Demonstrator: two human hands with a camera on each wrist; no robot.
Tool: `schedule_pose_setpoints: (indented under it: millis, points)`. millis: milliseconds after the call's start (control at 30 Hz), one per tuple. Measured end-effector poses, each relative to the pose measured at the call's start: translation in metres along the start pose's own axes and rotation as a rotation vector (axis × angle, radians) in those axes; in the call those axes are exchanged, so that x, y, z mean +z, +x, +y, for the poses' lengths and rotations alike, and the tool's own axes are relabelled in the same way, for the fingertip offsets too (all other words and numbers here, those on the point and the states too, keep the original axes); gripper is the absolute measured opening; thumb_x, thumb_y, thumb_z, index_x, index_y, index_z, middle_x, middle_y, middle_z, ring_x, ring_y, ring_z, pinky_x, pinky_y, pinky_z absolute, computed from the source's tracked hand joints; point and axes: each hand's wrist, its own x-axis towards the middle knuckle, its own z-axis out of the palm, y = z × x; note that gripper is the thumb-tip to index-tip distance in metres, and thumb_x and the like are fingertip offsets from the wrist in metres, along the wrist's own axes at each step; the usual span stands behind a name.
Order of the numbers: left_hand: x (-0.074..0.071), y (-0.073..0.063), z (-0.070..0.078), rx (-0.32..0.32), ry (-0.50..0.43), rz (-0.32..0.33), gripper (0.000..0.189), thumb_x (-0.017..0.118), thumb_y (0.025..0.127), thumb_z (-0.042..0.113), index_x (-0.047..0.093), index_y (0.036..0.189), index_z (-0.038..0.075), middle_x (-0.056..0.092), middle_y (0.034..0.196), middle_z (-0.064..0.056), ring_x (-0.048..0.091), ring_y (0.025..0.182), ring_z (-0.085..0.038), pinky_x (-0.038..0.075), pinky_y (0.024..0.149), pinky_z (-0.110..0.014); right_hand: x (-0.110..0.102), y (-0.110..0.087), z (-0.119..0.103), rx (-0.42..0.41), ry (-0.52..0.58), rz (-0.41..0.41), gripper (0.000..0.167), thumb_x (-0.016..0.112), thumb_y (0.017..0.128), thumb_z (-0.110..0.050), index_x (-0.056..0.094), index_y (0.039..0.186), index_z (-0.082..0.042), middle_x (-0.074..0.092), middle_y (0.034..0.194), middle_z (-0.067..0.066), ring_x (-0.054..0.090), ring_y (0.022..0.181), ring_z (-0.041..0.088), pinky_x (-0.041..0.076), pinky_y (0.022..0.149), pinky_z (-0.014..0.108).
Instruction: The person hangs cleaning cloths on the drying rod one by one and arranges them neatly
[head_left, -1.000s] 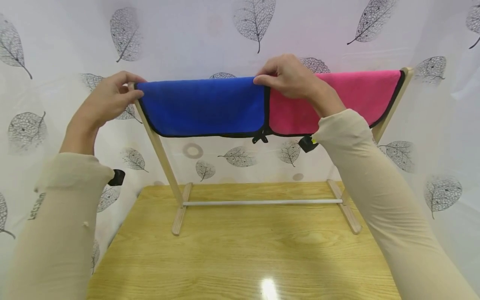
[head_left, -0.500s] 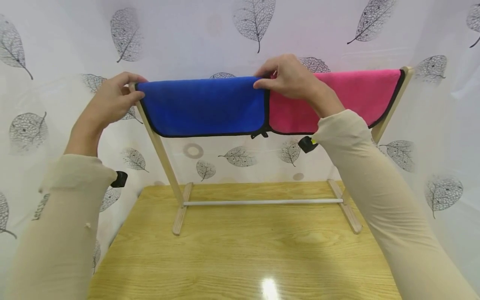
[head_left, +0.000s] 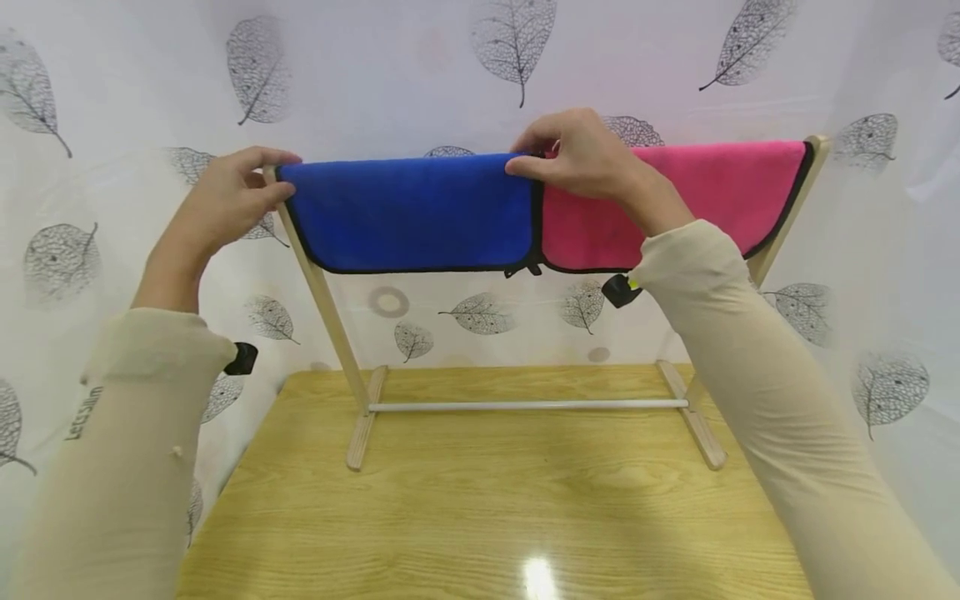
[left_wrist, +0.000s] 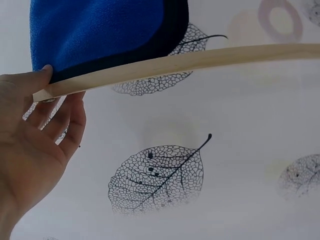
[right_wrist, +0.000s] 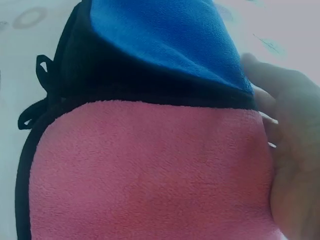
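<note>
A blue towel (head_left: 412, 217) with black edging hangs folded over the top of a wooden rack (head_left: 322, 308). To its right hangs a pink towel (head_left: 712, 192), also black-edged, their borders meeting in the middle. My left hand (head_left: 232, 196) pinches the blue towel's upper left corner, thumb in front and fingers behind, right at the rack's post end. At the blue towel's upper right corner, my right hand (head_left: 577, 158) pinches the fold between thumb and fingers, overlapping the pink towel in the head view. Small black hanging loops (right_wrist: 42, 72) stick out at the lower edge where the towels meet.
The rack stands on a yellow wood-grain table (head_left: 525, 492), with a white lower bar (head_left: 525, 406) between its two feet. Behind it hangs a white curtain (head_left: 375, 75) printed with black leaf shapes.
The left hand has shifted slightly right along with the towel's left end. The loops below the towels' meeting point hang a little higher. The right hand keeps its place on the fold.
</note>
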Motion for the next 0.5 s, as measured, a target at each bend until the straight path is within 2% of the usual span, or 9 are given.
schedule_pose_setpoints:
  millis: [67, 133, 267, 367, 433, 500]
  points:
    - [0.002, -0.001, 0.001, 0.031, 0.028, 0.022, 0.052, 0.051, 0.109, 0.031, 0.043, 0.159, 0.018, 0.048, 0.153, -0.020, 0.052, 0.128, -0.038, 0.047, 0.095, -0.052, 0.001, 0.000, 0.001, -0.019, -0.010, 0.023, 0.024, 0.072, 0.099, -0.025, 0.080, 0.111, -0.006, 0.076, 0.101, 0.006, 0.060, 0.088, 0.013, 0.045, 0.081, 0.022]
    - [0.004, -0.002, 0.001, 0.073, 0.044, 0.055, 0.055, 0.051, 0.109, 0.029, 0.039, 0.161, 0.015, 0.040, 0.160, -0.018, 0.046, 0.138, -0.042, 0.045, 0.103, -0.061, 0.001, -0.001, 0.000, -0.023, -0.053, 0.037, 0.026, 0.069, 0.102, -0.028, 0.080, 0.111, -0.006, 0.076, 0.099, 0.006, 0.058, 0.086, 0.013, 0.044, 0.079, 0.023]
    - [0.010, -0.005, 0.003, 0.141, 0.067, 0.153, 0.057, 0.049, 0.109, 0.024, 0.035, 0.161, 0.006, 0.035, 0.162, -0.020, 0.040, 0.143, -0.044, 0.039, 0.109, -0.064, 0.000, -0.002, -0.003, 0.004, -0.190, 0.029, 0.039, 0.058, 0.106, -0.039, 0.080, 0.109, -0.007, 0.071, 0.092, 0.008, 0.055, 0.085, 0.020, 0.042, 0.078, 0.031]
    - [0.013, -0.010, 0.005, 0.174, 0.078, 0.231, 0.055, 0.049, 0.109, 0.024, 0.038, 0.158, 0.001, 0.038, 0.160, -0.022, 0.040, 0.144, -0.042, 0.035, 0.115, -0.060, -0.003, -0.006, -0.005, 0.038, -0.251, 0.011, 0.047, 0.051, 0.108, -0.045, 0.077, 0.116, -0.007, 0.073, 0.103, 0.011, 0.059, 0.102, 0.027, 0.043, 0.094, 0.041]
    - [0.013, -0.014, 0.005, 0.186, 0.089, 0.256, 0.056, 0.049, 0.109, 0.024, 0.037, 0.158, 0.000, 0.038, 0.160, -0.023, 0.035, 0.148, -0.039, 0.029, 0.120, -0.056, -0.007, -0.012, -0.006, 0.048, -0.268, 0.019, 0.048, 0.050, 0.108, -0.044, 0.074, 0.123, -0.005, 0.072, 0.118, 0.014, 0.056, 0.119, 0.032, 0.039, 0.107, 0.047]
    - [0.013, -0.020, 0.006, 0.201, 0.096, 0.264, 0.057, 0.050, 0.109, 0.023, 0.036, 0.158, -0.001, 0.036, 0.162, -0.022, 0.030, 0.151, -0.037, 0.022, 0.124, -0.051, -0.012, -0.019, -0.006, 0.061, -0.286, 0.027, 0.049, 0.050, 0.108, -0.044, 0.067, 0.136, -0.007, 0.066, 0.136, 0.013, 0.048, 0.136, 0.033, 0.031, 0.116, 0.053]
